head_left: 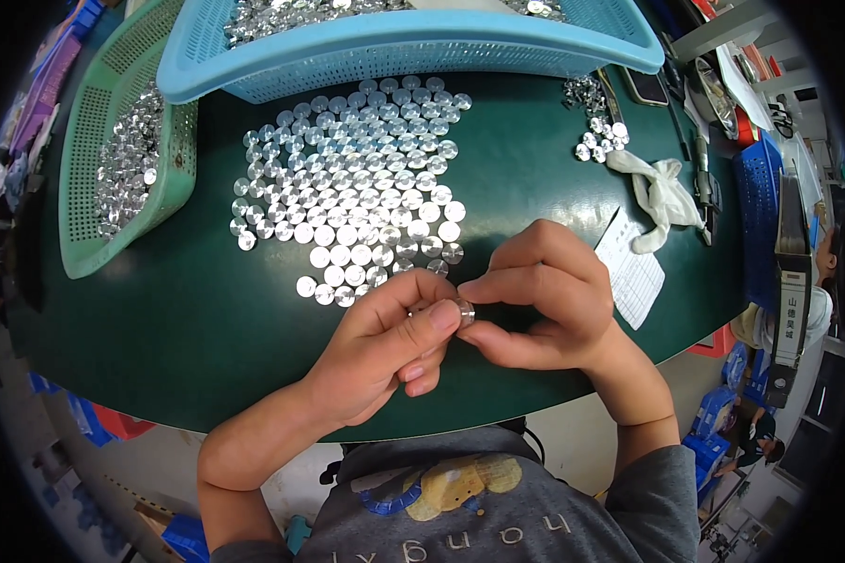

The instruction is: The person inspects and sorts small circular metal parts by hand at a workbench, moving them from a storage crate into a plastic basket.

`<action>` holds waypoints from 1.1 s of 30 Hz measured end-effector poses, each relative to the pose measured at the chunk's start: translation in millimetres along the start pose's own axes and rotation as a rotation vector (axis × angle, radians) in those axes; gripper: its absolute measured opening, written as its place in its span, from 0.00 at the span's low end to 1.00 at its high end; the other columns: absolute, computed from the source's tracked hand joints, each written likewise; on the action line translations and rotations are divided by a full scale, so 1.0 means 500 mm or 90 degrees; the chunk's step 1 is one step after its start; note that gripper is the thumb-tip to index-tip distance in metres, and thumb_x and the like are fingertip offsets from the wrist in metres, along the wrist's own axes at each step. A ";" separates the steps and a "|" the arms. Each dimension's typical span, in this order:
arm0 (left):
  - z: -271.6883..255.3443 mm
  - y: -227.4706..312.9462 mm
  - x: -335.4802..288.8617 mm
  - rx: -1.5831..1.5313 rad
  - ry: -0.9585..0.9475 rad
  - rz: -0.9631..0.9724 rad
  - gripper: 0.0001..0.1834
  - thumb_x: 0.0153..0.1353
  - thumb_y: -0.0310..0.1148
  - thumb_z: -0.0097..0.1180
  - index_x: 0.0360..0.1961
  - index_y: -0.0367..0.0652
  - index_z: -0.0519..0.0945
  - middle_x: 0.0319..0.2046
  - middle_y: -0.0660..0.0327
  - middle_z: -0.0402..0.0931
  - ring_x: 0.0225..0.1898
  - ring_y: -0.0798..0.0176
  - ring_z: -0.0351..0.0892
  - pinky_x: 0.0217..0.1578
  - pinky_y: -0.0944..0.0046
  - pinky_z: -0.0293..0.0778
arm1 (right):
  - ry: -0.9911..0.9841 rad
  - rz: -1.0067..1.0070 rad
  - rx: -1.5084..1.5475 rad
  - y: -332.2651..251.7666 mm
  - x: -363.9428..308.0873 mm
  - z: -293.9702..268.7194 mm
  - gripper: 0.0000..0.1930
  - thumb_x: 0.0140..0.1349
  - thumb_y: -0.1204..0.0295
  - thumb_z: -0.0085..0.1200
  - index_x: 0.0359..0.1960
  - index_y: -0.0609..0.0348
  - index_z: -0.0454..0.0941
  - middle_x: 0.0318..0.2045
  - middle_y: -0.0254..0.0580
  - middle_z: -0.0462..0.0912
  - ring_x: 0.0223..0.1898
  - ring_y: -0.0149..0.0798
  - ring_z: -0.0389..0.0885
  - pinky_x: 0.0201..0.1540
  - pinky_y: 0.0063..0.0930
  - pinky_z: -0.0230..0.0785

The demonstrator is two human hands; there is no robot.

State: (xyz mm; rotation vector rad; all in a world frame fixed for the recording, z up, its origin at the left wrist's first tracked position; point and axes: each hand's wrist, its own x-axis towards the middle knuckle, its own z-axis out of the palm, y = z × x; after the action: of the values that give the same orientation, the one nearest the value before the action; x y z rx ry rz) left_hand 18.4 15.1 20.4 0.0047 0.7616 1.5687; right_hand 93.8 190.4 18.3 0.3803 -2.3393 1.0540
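Close to the table's near edge, my left hand (385, 342) is closed, its thumb and curled fingers pinching a small shiny round metal piece (467, 313). From the other side my right hand (554, 300) grips the same piece's edge, thumb below and forefinger above. Part of the piece is hidden behind my left thumb. Just beyond my hands, many similar round metal discs (347, 235) lie flat in close rows on the dark green table (526, 169).
A blue basket (413, 52) of metal parts stands at the far side, a green basket (174, 169) of them at left. To the right are small loose parts (587, 94), a white glove (652, 188), a paper sheet (634, 272), a phone (645, 86) and a caliper-like tool (704, 183).
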 end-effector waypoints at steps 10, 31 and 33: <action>-0.006 0.002 -0.001 -0.022 -0.011 0.004 0.09 0.65 0.36 0.41 0.35 0.42 0.68 0.21 0.69 0.59 0.18 0.78 0.55 0.18 0.76 0.58 | -0.001 0.008 0.019 0.001 -0.001 -0.001 0.13 0.38 0.72 0.64 0.28 0.60 0.79 0.22 0.38 0.71 0.22 0.32 0.70 0.20 0.19 0.61; -0.010 0.000 0.004 -0.014 0.025 0.059 0.05 0.61 0.32 0.45 0.33 0.42 0.66 0.26 0.61 0.68 0.19 0.76 0.62 0.16 0.75 0.61 | 0.016 0.105 -0.068 0.040 -0.003 -0.002 0.13 0.38 0.78 0.59 0.30 0.60 0.77 0.24 0.40 0.74 0.24 0.39 0.73 0.24 0.27 0.65; -0.008 0.004 0.004 -0.003 0.033 0.053 0.05 0.59 0.31 0.43 0.34 0.42 0.65 0.27 0.60 0.68 0.18 0.75 0.61 0.16 0.74 0.59 | -0.001 0.229 -0.137 0.053 -0.008 0.004 0.13 0.37 0.78 0.59 0.29 0.59 0.77 0.24 0.39 0.72 0.24 0.40 0.72 0.24 0.28 0.65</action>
State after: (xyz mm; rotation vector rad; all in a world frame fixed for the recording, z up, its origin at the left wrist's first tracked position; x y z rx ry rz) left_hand 14.3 15.3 17.2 -0.0079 0.8071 1.6558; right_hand 84.3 206.6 -1.2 -0.1263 -2.5487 0.9398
